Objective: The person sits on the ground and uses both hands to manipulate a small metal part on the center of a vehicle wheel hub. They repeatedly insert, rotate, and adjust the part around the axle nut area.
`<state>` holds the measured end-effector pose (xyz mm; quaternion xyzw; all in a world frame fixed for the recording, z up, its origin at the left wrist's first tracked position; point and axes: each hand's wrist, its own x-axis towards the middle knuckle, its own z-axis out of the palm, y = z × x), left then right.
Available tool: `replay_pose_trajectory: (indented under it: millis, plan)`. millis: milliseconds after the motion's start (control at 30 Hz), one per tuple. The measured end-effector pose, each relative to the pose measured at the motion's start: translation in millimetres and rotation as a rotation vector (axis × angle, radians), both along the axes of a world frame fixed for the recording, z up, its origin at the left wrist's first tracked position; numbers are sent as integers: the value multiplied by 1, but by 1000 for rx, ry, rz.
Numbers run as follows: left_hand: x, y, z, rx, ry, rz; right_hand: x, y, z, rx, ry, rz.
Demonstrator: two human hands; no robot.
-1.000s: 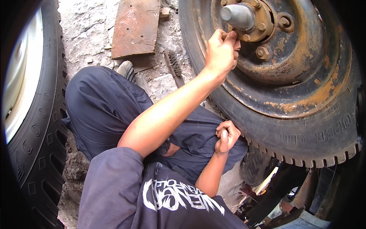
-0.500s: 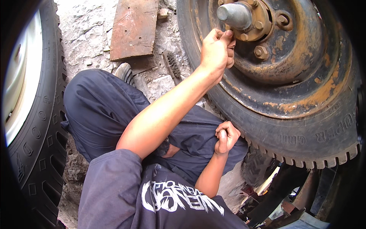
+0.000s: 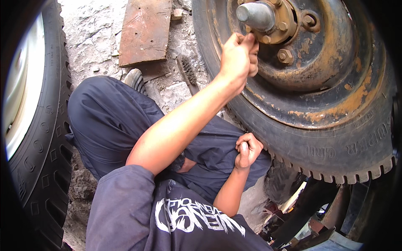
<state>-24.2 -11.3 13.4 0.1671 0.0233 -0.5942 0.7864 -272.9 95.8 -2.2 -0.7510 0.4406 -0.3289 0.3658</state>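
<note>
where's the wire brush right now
In the head view the wire brush lies on the stony ground at upper centre, between the rusty metal plate and the rusty wheel, just left of the raised left hand.

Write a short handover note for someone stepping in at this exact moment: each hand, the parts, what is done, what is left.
Left hand: raised to the hub of the rusty wheel, fingers closed at a lug nut hidden behind them.
Right hand: loosely fisted by the tyre, nothing visible in it.
Done: cannot tell how far that nut is turned.
Left: other lug nuts sit on their studs. Wire brush lies on the ground.
</note>
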Motion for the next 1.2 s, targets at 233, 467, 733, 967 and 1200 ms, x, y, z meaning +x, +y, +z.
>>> replay_pose_trajectory:
  millis: [233,467,733,967,1200]
  plan:
    - [-2,1,16,163,41,9,-2,0,-2,-19,3,-4]
    - [-12,6,15,65,3,11,-2,0,-1,-20,-15,-6]
    - [-47,22,7,159,-117,-126,2,1,0,-4,-59,-1]
    - [-10,8,-30,226,-56,190,0,-1,0,-20,-21,-1]
    - [-1,1,-41,302,-84,273,8,-1,-5,-84,148,-114]
